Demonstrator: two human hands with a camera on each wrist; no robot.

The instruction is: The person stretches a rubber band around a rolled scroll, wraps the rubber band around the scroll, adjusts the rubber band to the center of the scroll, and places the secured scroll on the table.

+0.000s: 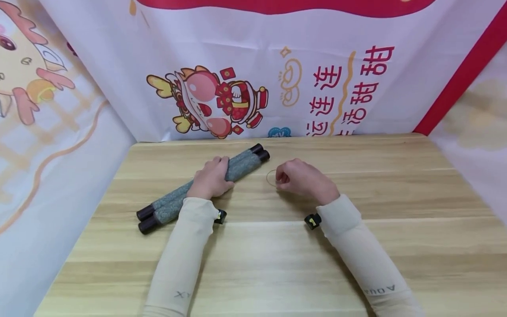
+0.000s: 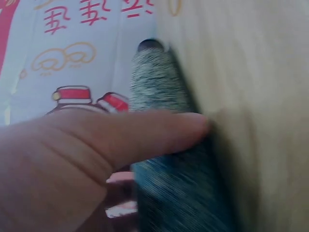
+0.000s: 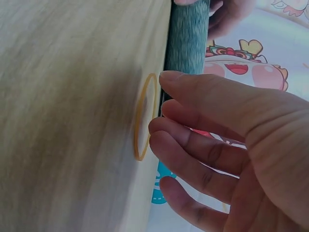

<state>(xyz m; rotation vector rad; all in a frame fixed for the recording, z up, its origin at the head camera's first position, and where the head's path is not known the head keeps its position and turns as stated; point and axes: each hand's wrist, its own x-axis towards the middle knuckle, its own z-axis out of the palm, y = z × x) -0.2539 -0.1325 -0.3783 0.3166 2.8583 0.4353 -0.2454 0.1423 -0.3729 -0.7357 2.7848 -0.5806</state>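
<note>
A double-rolled scroll (image 1: 170, 205) in blue-green cloth, with dark knobs at its ends, lies slantwise on the table at left centre. My left hand (image 1: 211, 177) grips it around the middle, the thumb (image 2: 159, 131) across the cloth in the left wrist view. To its right, a thin yellow rubber band (image 3: 138, 130) lies as a loop on the wood. Bent fingers of my right hand (image 1: 303, 178) reach the band's edge; in the right wrist view a gap shows between thumb and fingertips. Whether the fingertips touch the band I cannot tell.
The wooden table (image 1: 261, 264) runs back to a white printed cloth (image 1: 253, 39) hanging behind it. Another printed cloth (image 1: 51, 176) hangs along the left side. A small black wrist camera (image 1: 312, 221) sits at the right cuff.
</note>
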